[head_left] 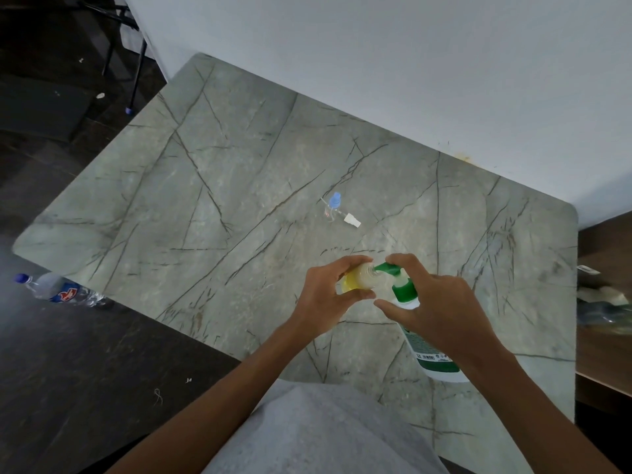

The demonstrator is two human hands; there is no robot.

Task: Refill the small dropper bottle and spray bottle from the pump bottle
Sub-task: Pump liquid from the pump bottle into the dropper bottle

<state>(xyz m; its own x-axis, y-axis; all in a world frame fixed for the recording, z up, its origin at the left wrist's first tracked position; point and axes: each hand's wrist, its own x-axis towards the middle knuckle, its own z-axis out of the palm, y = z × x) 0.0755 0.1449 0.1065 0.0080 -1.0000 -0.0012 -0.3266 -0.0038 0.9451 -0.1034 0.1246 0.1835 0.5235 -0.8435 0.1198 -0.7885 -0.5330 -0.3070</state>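
My left hand [328,289] grips a small open bottle [362,280] with a yellowish body, its mouth held right under the green nozzle. The white pump bottle [432,350] with a green pump head [400,283] stands on the marble table [222,200]. My right hand [434,309] rests on the pump head, fingers spread, index finger on top of the nozzle. Farther back on the table stands a small clear bottle with a blue cap [333,206]. A thin tube with a white spray head [350,220] lies beside it.
The table's left edge drops to a dark floor where a plastic water bottle [58,290] lies. A white wall runs behind the table. A wooden shelf with clutter [602,302] stands at the right. My grey-clothed lap [325,436] is below.
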